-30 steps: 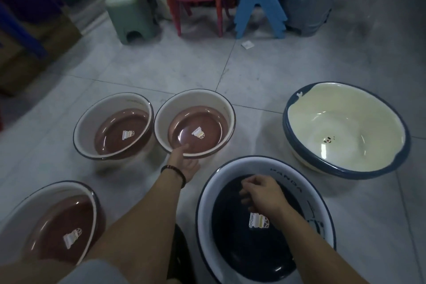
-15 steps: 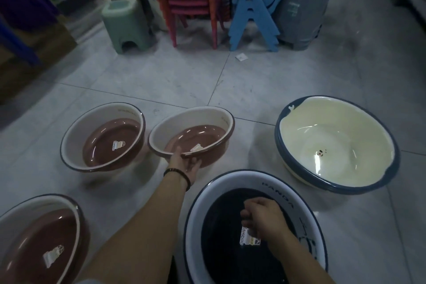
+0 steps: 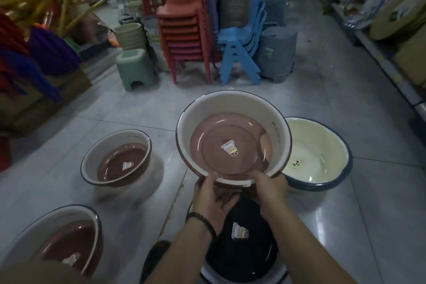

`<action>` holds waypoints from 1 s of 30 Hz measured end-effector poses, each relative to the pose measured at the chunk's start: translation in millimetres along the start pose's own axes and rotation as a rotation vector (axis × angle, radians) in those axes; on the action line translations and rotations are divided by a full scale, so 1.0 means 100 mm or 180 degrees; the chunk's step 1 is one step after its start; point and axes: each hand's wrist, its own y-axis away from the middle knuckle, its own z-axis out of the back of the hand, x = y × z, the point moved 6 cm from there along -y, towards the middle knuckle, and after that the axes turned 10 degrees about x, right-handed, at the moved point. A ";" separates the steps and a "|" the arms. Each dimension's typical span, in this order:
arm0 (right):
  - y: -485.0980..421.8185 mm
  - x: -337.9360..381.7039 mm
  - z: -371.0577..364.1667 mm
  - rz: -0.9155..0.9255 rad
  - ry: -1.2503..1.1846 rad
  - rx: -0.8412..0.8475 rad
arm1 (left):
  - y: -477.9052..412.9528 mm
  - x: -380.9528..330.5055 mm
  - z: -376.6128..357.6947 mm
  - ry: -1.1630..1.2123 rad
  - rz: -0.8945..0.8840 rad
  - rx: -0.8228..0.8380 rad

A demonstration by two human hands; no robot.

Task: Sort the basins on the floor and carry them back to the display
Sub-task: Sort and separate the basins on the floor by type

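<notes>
A round basin with cream walls, a glossy brown floor and a thin dark rim (image 3: 214, 138) is held off the ground at the centre of the frame, tilted so its inside faces the camera. A small sticker (image 3: 230, 148) on its floor reads "Bamboo" above a striped emblem. A line of dark lettering runs up the inner wall on the right, too small to read.

Both hands are clamped on the near edge of this basin, side by side and almost touching. The left hand (image 3: 213, 200) has its thumb over the rim and its fingers curled beneath. A dark beaded bracelet (image 3: 202, 219) circles that wrist. The right hand (image 3: 269, 193) grips the same edge from the right, thumb on top, knuckles toward the camera. Both forearms reach up from the bottom of the frame.

Directly below the hands a dark navy basin with a white outer edge (image 3: 253, 260) sits on the grey tiled floor (image 3: 345, 214), bearing another "Bamboo" sticker (image 3: 239, 230). Right of centre stands a larger cream basin with a blue rim (image 3: 322, 145), partly behind the held one, with a tiny dark mark (image 3: 297, 163) on its bottom. Two more brown-floored cream basins rest on the floor, one at middle left (image 3: 110, 152), one at lower left (image 3: 69, 237), each with a pale sticker I cannot read.
</notes>
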 end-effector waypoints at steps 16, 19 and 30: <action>0.40 -0.08 1.19 0.0569 0.1734 -0.0075 | 0.61 -0.22 1.08 -0.2666 -0.0174 -0.0903; 0.37 -0.40 1.30 0.0502 0.2167 -0.0055 | 0.56 0.00 1.22 -0.3151 -0.0111 -0.0934; 0.16 -0.99 1.50 -0.0270 0.2293 -0.0026 | 0.17 0.27 1.41 -0.3512 0.0198 -0.0850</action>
